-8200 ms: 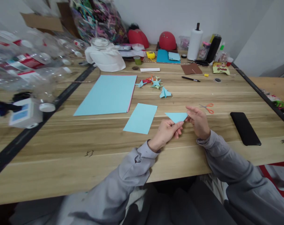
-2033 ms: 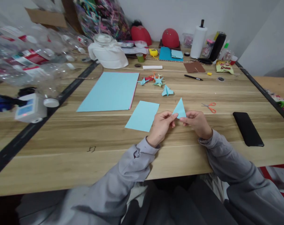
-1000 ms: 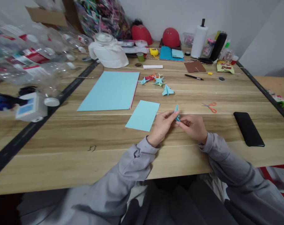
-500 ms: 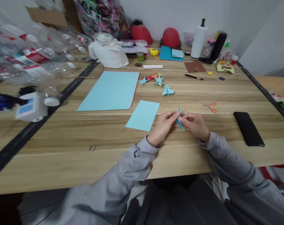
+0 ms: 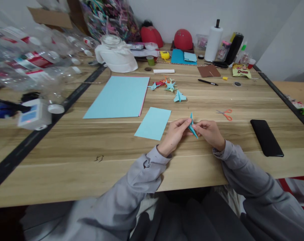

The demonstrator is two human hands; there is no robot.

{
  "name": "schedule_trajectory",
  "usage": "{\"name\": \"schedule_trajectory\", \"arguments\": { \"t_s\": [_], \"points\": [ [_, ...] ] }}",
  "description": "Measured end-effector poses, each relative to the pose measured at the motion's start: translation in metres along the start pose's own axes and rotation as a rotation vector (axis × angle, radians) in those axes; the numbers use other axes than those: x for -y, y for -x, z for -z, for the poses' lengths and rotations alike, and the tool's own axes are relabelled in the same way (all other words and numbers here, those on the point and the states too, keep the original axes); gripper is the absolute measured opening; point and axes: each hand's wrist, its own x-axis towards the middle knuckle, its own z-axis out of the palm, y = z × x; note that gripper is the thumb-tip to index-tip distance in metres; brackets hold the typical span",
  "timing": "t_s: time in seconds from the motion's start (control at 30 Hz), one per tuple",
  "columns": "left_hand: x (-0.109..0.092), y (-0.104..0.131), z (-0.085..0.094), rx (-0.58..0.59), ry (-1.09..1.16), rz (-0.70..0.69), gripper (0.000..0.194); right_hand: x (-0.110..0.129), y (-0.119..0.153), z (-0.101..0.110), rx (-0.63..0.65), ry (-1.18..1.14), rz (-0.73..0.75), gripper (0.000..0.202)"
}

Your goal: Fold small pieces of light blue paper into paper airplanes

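Folded blue paper (image 5: 192,125) sits pinched between both hands just above the wooden table (image 5: 91,144), narrow edge up. Left hand (image 5: 174,134) and right hand (image 5: 209,133) each grip a side with fingertips, apparently to steady the crease. A blue half-sheet (image 5: 153,123) lies just beside them.

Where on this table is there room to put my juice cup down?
Bare wood lies along the near table edge, left of the left hand, and between the orange scissors and the black phone. It is crowded at the back wall and among the plastic bottles on the left.
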Motion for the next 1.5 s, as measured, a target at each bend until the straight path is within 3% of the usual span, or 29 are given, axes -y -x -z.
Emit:
{"name": "schedule_trajectory", "arguments": {
  "t_s": [0.33,0.63,1.13,1.27,1.4,1.5],
  "points": [
    [-0.002,0.002,-0.001,0.065,0.002,-0.016,0.042,0.004,-0.002,0.003,0.042,-0.081,-0.065,0.04],
    [-0.003,0.003,0.0,0.108,-0.056,-0.042,0.039,0.009,-0.001,0.004,-0.034,-0.128,-0.095,0.044],
    [-0.002,0.005,-0.001,0.168,-0.094,-0.031,0.039,0.004,-0.005,0.003,-0.023,-0.053,-0.082,0.052],
    [-0.001,0.005,-0.001,0.148,-0.102,-0.024,0.038,0.001,-0.004,0.002,-0.067,-0.01,-0.068,0.042],
    [0.004,0.001,0.001,0.015,-0.211,-0.074,0.034,-0.001,-0.002,0.001,-0.176,0.054,-0.005,0.018],
    [0.008,-0.001,0.003,-0.045,-0.303,-0.122,0.035,-0.003,-0.002,0.001,-0.161,0.037,-0.02,0.008]
  ]
}}
